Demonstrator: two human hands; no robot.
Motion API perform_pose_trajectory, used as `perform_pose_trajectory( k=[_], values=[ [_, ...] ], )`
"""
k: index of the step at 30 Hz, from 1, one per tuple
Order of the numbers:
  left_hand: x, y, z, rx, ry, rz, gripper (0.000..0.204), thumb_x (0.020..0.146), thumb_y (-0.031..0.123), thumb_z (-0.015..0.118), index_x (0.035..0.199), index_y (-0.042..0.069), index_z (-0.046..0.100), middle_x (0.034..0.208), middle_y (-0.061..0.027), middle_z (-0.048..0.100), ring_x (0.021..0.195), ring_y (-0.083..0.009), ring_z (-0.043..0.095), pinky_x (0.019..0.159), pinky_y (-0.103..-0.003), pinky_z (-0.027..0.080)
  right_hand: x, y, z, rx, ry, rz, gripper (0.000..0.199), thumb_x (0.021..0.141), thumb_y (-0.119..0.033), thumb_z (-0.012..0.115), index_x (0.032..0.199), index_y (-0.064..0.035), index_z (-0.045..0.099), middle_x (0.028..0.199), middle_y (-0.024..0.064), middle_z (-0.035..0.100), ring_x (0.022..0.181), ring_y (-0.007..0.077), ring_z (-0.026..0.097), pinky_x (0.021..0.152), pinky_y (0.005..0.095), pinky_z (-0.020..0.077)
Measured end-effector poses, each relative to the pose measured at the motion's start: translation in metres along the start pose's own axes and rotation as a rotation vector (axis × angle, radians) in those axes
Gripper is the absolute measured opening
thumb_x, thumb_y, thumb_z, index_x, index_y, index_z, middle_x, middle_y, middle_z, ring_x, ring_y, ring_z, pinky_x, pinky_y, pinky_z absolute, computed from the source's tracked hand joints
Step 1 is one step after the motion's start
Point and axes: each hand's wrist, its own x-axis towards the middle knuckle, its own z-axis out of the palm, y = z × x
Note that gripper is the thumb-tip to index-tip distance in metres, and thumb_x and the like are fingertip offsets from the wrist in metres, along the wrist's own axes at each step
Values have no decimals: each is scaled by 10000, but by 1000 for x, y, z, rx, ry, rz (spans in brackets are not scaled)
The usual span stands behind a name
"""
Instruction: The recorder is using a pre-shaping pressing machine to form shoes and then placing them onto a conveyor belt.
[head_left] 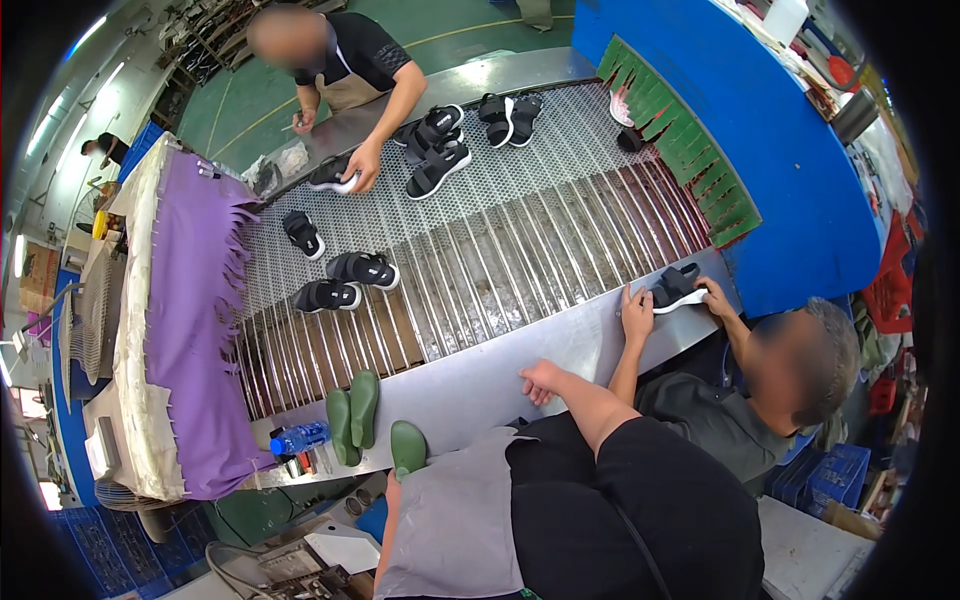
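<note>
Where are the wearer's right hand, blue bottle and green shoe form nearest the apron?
Right hand (542,380), head view: middle of the hand.
Blue bottle (302,437), head view: its side.
Green shoe form (408,447), head view: upper surface.

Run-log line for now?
left hand: at green last, grip hidden | right hand: over steel ledge | two other lasts: on ledge | black sandals: on conveyor

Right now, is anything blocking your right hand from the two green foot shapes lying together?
Nothing visible stands in the way: between the right hand and the paired green foot shapes there's only metal ledge.
</note>
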Motion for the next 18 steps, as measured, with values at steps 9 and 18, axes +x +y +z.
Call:
perform_pose_trajectory(
  k=[9,18],
  values=[
    [-4,79,15,198,62,-467,652,918,420,629,1450,79,470,1341,-170,614,1208,-336,595,1000,-371,462,-2,10,-3,70,-3,-2,486,979,-418,493,893,23,678,678,161,654,512,290,629,446,356,466],
    [-9,58,14,375,51,-553,671,894,415,667,1446,83,480,1335,-160,620,1194,-315,602,994,-356,462,0,-1,-10,-52,-23,-65,441,969,-388,534,872,11,692,705,145,678,576,272,660,524,359,520]
  ],
)
